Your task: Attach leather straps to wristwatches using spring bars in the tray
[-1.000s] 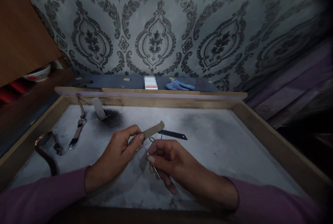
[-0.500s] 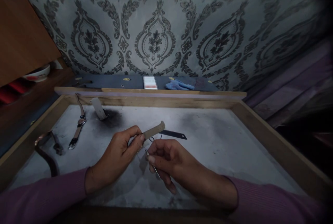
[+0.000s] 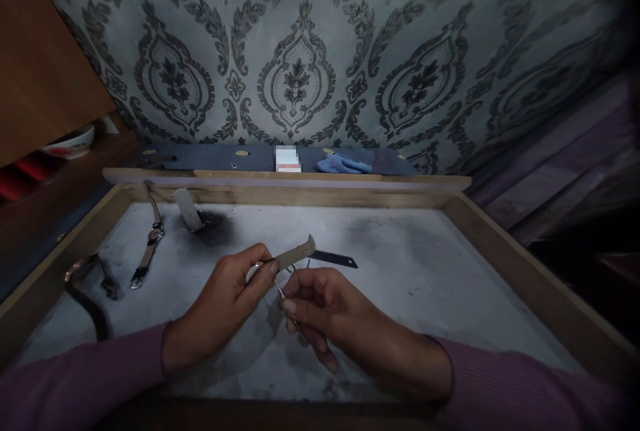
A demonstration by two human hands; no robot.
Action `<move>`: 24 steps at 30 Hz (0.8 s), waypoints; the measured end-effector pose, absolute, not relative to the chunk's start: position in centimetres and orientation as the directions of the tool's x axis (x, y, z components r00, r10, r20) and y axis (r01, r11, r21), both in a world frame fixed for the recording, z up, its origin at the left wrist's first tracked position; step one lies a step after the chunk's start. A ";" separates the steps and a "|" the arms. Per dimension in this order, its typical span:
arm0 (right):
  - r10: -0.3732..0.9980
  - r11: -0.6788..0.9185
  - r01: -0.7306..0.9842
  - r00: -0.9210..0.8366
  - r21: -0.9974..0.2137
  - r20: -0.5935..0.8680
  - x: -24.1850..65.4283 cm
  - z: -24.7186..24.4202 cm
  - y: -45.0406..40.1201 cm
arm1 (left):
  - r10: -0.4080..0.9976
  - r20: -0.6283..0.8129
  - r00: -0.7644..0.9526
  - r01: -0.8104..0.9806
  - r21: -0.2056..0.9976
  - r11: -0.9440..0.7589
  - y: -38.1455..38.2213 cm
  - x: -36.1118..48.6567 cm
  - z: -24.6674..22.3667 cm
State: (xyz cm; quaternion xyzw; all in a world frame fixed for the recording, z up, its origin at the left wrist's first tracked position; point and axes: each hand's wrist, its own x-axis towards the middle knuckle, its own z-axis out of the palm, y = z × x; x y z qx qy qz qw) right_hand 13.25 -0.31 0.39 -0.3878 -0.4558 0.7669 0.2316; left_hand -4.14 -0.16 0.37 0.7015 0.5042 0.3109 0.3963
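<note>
I see the left hand [image 3: 225, 294] clamped on a beige watch strap [image 3: 295, 255] above the wooden-rimmed tray [image 3: 400, 198], its fingers half covering a shiny metal part [image 3: 259, 263]. The right hand [image 3: 333, 304] pinches a slim metal tool [image 3: 279, 289]; I can't make out whether its tip touches the strap.

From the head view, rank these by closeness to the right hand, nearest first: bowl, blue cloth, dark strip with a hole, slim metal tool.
1. Slim metal tool: held in the right hand.
2. Dark strip: just beyond that hand.
3. Blue cloth: past the tray's far wall.
4. Bowl: far left, on a shelf.
</note>
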 end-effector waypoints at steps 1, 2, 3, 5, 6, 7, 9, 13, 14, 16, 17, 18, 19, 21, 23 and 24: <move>0.707 -0.483 0.004 -0.588 -0.876 -0.393 13.2 0.4 -0.3 | 0.953 0.031 0.301 0.467 0.867 -0.176 -0.1 -4.1 0.4; 0.703 -0.489 0.009 -0.588 -0.872 -0.400 13.2 0.4 -0.3 | 0.952 0.027 0.304 0.473 0.863 -0.176 -0.1 -4.2 0.5; 0.697 -0.493 0.013 -0.592 -0.870 -0.405 13.2 0.4 -0.2 | 0.951 0.024 0.307 0.477 0.861 -0.176 -0.1 -4.2 0.5; 0.688 -0.500 0.008 -0.605 -0.866 -0.402 13.2 0.5 -0.2 | 0.951 0.022 0.310 0.478 0.861 -0.175 0.0 -4.2 0.5; 0.686 -0.502 -0.001 -0.609 -0.865 -0.398 13.2 0.5 -0.1 | 0.950 0.022 0.311 0.475 0.862 -0.175 0.0 -4.3 0.5; 0.685 -0.505 -0.011 -0.613 -0.863 -0.393 13.2 0.6 -0.1 | 0.950 0.025 0.312 0.470 0.865 -0.177 0.0 -4.3 0.5; 0.686 -0.514 -0.027 -0.613 -0.857 -0.392 13.2 0.7 -0.1 | 0.949 0.034 0.314 0.460 0.869 -0.183 0.0 -4.3 0.5; 0.679 -0.525 -0.019 -0.613 -0.851 -0.405 13.4 1.0 -0.1 | 0.948 0.035 0.316 0.470 0.863 -0.188 0.1 -4.3 0.6; 0.679 -0.523 -0.020 -0.614 -0.852 -0.403 13.4 1.0 -0.1 | 0.948 0.034 0.316 0.469 0.863 -0.188 0.1 -4.3 0.6; 0.680 -0.518 -0.030 -0.621 -0.855 -0.390 13.5 0.9 -0.1 | 0.948 0.036 0.317 0.458 0.869 -0.186 0.2 -4.3 0.7; 0.681 -0.515 -0.037 -0.624 -0.857 -0.383 13.5 0.9 -0.1 | 0.947 0.039 0.319 0.447 0.875 -0.187 0.2 -4.3 0.7; 0.680 -0.512 -0.039 -0.628 -0.858 -0.378 13.5 0.9 0.0 | 0.947 0.043 0.319 0.436 0.880 -0.187 0.3 -4.3 0.7; 0.679 -0.510 -0.039 -0.632 -0.860 -0.374 13.5 0.9 0.0 | 0.948 0.045 0.317 0.428 0.885 -0.185 0.3 -4.3 0.8; 0.673 -0.497 -0.022 -0.641 -0.868 -0.368 13.5 1.0 0.1 | 0.950 0.039 0.308 0.415 0.893 -0.172 0.4 -4.4 0.8; 0.674 -0.461 0.029 -0.638 -0.887 -0.372 13.6 1.2 0.1 | 0.954 0.024 0.299 0.404 0.903 -0.149 0.4 -4.5 0.8; 0.672 -0.430 0.078 -0.637 -0.899 -0.377 13.7 1.3 0.2 | 0.955 0.016 0.295 0.397 0.908 -0.138 0.4 -4.5 0.7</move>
